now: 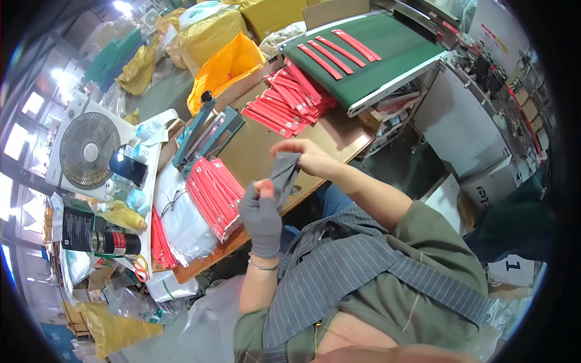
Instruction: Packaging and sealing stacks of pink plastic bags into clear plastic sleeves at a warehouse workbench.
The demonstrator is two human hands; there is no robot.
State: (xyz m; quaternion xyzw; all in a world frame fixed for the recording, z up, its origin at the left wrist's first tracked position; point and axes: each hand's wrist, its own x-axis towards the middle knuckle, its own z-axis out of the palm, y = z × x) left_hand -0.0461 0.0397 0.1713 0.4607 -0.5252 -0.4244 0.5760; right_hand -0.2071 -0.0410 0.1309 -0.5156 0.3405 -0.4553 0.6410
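Note:
A loose grey glove is stretched between my two hands, above the near edge of the wooden table. My right hand, bare, pinches its upper end. My left hand wears a matching grey glove that leaves the fingertips uncovered, and its closed fingers grip the lower end. Beyond my left hand, a stack of slim red packets lies on the table. A looser heap of red packets is further off, past my right hand. Neither hand touches the packets.
A hand-lever bag sealer stands on the table. At the far right, a green conveyor belt carries several red packets. On the left are a fan, a black flask, orange-handled scissors and clear plastic bags.

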